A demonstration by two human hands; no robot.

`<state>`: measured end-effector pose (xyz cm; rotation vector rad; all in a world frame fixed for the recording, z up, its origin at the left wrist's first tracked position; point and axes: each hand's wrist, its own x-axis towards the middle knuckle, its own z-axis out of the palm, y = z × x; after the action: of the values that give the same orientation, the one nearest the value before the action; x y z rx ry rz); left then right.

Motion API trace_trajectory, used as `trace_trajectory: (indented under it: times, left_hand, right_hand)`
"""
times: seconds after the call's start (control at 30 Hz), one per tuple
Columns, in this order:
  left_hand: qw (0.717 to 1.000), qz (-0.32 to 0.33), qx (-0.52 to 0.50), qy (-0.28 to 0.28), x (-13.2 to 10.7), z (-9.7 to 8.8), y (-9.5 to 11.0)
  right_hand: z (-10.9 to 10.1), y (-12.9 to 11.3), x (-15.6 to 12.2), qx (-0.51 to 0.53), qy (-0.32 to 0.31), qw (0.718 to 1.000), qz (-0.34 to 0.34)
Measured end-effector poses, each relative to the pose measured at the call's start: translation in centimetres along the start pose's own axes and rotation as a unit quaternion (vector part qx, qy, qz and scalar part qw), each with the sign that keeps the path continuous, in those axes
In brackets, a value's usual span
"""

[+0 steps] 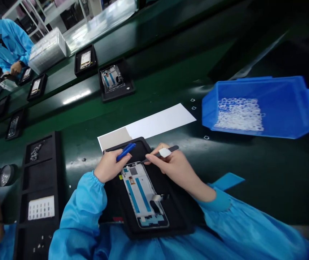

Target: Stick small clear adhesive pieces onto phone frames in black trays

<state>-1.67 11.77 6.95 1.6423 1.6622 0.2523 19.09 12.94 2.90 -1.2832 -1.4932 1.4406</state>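
A phone housing (140, 191) with two blue strips lies in a black tray (176, 213) in front of me. My left hand (111, 164) is closed around a blue pen-shaped tool (126, 151) at the housing's upper left corner. My right hand (172, 164) grips dark tweezers (174, 148) with a white wrap; their tip reaches the top edge of the housing. Anything pinched at that tip is too small to make out. A dark flex cable (156, 206) curls over the housing's lower right side.
A blue bin (284, 108) of small white frames (239, 115) stands right, with a few loose ones beside it. White paper (165, 119) lies beyond the tray. A compartmented black box (55, 180) is left. More phone trays (118, 95) and a co-worker (16, 39) are farther back.
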Motion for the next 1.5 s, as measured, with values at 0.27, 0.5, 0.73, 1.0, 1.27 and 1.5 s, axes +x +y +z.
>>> trace_trajectory:
  times: [0.27,0.5,0.73,1.0,1.27,1.5]
  left_hand:
    - [0.995,0.025,0.075,-0.067,0.8,0.4,0.2]
    - [0.992,0.025,0.109,-0.066,0.8,0.4,0.6]
    - [0.992,0.023,0.105,-0.066,0.7,0.4,0.6]
    - [0.984,0.006,0.168,-0.062,0.5,0.6,1.2]
    - [0.966,-0.011,0.254,-0.057,-0.1,1.1,2.0]
    - [0.963,-0.006,0.261,-0.066,0.0,0.9,2.1]
  right_hand:
    - [0.8,0.6,-0.2,-0.089,0.014,0.996,-0.020]
    - [0.7,0.6,-0.3,-0.112,0.012,0.993,-0.019]
    - [0.7,0.3,-0.2,-0.113,0.005,0.994,-0.008]
    - [0.8,0.0,-0.4,-0.123,0.015,0.992,-0.031]
    - [0.6,0.6,-1.0,-0.100,0.029,0.992,-0.073]
    - [0.7,0.5,-1.0,-0.176,0.028,0.976,-0.128]
